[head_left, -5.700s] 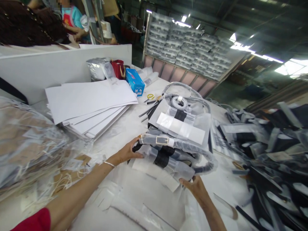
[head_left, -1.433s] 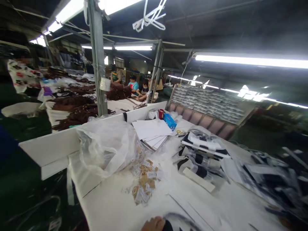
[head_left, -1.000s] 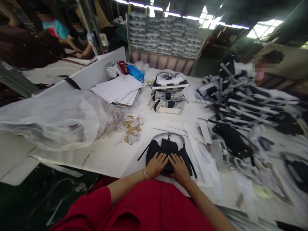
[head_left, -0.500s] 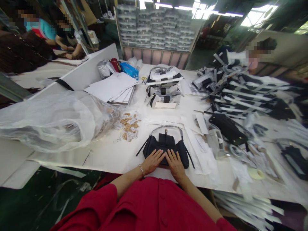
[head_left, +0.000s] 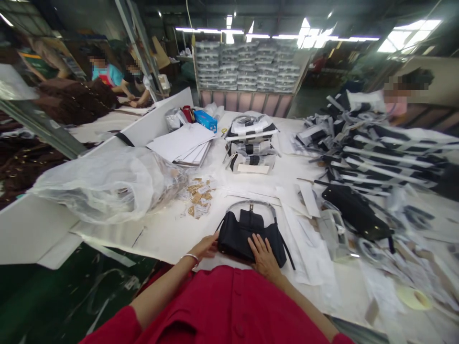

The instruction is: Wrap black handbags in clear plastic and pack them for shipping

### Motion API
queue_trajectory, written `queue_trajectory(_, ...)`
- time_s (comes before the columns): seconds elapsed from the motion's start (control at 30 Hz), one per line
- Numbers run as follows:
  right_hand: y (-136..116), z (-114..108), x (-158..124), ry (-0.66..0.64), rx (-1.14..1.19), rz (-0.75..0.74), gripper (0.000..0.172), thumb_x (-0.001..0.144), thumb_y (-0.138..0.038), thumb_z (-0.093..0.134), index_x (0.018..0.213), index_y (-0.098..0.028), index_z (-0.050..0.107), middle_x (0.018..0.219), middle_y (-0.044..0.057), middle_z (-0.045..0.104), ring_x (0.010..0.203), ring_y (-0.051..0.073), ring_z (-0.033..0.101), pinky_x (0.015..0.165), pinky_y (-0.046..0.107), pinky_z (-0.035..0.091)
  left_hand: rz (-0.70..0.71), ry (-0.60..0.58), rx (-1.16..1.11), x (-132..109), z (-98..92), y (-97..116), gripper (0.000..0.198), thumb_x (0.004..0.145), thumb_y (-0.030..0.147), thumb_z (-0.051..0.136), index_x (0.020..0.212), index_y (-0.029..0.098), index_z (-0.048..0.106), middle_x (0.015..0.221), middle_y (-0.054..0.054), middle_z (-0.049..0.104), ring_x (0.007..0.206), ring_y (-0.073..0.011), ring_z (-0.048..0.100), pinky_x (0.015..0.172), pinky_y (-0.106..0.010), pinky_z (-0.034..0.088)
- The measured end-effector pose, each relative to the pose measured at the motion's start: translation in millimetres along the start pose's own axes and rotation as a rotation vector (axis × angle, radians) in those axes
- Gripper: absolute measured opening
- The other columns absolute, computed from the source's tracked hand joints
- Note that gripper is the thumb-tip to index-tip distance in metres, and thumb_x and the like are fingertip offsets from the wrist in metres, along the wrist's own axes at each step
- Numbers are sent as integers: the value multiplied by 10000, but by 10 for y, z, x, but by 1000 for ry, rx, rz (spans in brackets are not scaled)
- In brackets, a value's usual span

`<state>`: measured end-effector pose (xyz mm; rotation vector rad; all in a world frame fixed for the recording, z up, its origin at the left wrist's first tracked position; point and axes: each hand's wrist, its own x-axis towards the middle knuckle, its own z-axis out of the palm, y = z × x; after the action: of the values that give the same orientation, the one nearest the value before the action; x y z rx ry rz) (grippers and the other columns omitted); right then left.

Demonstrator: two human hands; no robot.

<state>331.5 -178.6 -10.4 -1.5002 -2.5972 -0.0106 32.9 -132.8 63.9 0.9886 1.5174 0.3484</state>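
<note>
A black handbag [head_left: 234, 239] lies on the white table in front of me, its clear-wrapped handle [head_left: 256, 204] pointing away from me. My right hand [head_left: 264, 255] rests on the bag's front with the fingers spread flat. At the bag's left end is my left hand [head_left: 206, 247], fingers stretched out and close to its side; whether they touch it I cannot tell. Left of the bag lies a loose heap of brown and white hang tags [head_left: 200, 197].
A clear plastic bag [head_left: 103, 184] covers the left side. Paper sheets [head_left: 181, 142] and a blue box [head_left: 205, 121] lie behind it. Wrapped handbags [head_left: 253, 160] stand ahead; more are piled [head_left: 387, 157] at right, near a tape roll [head_left: 414, 297]. Co-workers sit beyond, left and right.
My left hand has moved off the bag's front to its left end. My right hand stays on the bag. The camera view has shifted, showing more to the left.
</note>
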Motion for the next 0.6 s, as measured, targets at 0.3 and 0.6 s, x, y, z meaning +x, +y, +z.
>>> queue_trajectory(0.3,30,-685,269,-102,460,268,647,826,-411,578,1431,-220,452,1472,122,468,1372,296,407,1134,539,277,76,-204,-510,-63,87,351,670,736,762,553,1033,167,635,951,-81,667,921,-219,618,865,-391,496)
queue_trajectory(0.6,-211,-971,530,295,936,602,561,864,-520,534,1257,-124,597,1067,100,697,1025,267,633,857,381,537,858,-558,55,-844,540,1813,678,869,467,606,1468,253,374,1282,-95,596,1159,-246,578,1026,-409,434)
